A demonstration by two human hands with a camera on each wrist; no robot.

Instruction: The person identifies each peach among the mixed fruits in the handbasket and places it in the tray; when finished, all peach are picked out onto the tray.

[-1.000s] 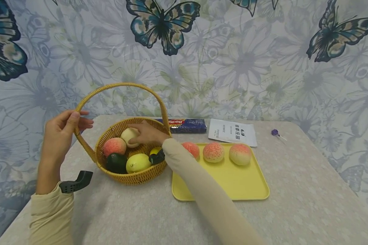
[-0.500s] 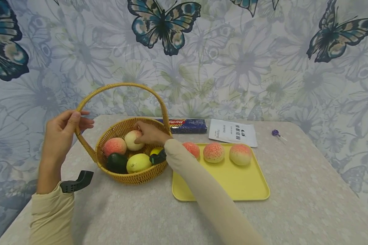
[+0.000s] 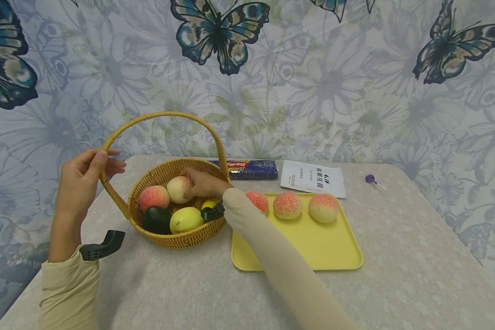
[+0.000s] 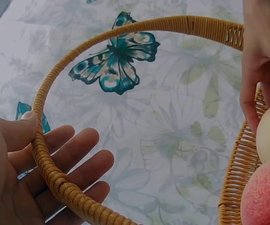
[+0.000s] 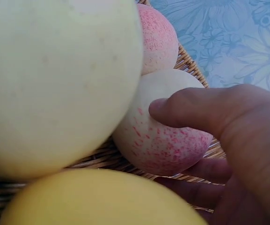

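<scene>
On the left in the head view, a wicker basket (image 3: 181,242) stands on the table with its tall handle (image 3: 171,113) up. My left hand (image 3: 84,172) holds the handle's left side between thumb and fingers, the fingers fairly straight in the left wrist view. Inside the basket, my right hand (image 3: 206,183) grips a pale peach with pink speckles (image 5: 167,145), thumb on top and fingers around its far side. Beside it lie a redder peach (image 3: 154,198), a dark green avocado (image 3: 156,220), a yellow lemon (image 3: 186,220) and a partly hidden yellow fruit (image 3: 209,203).
Right of the basket lies a yellow tray (image 3: 334,252) with three peaches (image 3: 287,205) along its back edge, one partly behind my right sleeve. Behind are a blue Barilla box (image 3: 253,169) and a white packet (image 3: 312,178). A purple lollipop (image 3: 370,178) lies farther right.
The pale peach has turned in the basket, so its pink side now shows. My right hand has shifted slightly to the right around it. The left hand stays on the handle.
</scene>
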